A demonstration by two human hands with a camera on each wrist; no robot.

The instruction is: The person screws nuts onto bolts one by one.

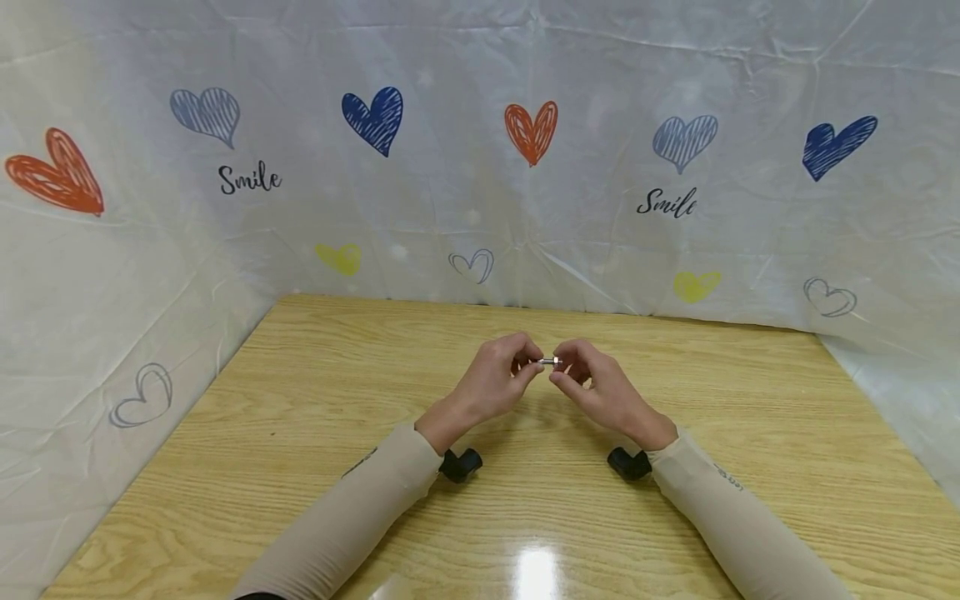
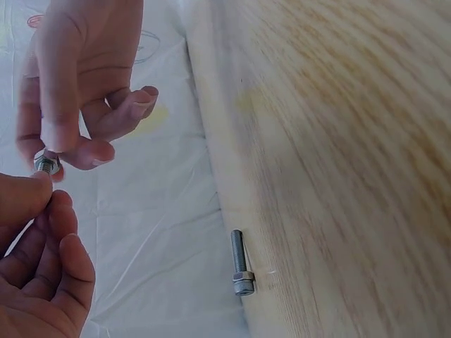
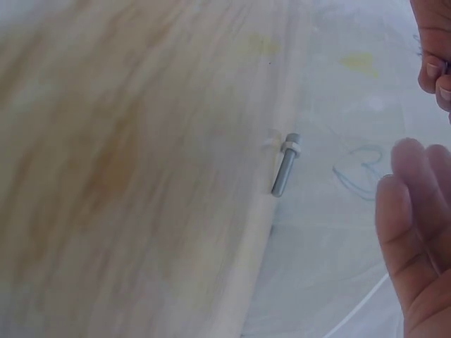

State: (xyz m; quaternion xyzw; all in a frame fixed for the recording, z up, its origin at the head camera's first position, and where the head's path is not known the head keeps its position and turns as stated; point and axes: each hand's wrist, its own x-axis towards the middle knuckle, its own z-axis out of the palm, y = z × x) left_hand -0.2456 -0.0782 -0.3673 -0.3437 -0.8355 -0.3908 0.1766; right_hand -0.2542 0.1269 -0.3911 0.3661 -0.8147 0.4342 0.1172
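Observation:
Ahead of the body, the left hand [image 1: 491,379] pinches a small metal bolt [image 1: 547,362] between thumb and fingertips. Its shank points sideways at the right hand; the other end is hidden in the grip. A hex nut [image 1: 557,362] sits on the threads near the exposed end. Right-hand fingertips touch or nearly touch this nut, while the right hand's [image 1: 603,392] thumb stands a little apart below it. In the left wrist view, one right finger partly covers the nut. A second bolt [image 2: 238,250] lies on the table, carrying its own nut [image 2: 243,277] near the head.
A wood-grain table [image 1: 337,358] spreads beneath both hands. Whitish sheeting [image 1: 450,192] printed with hearts and "Smile" hangs along the back and sides. Black wrist devices [image 1: 460,465] stick out below the sleeves. In the head view, the second bolt cannot be made out.

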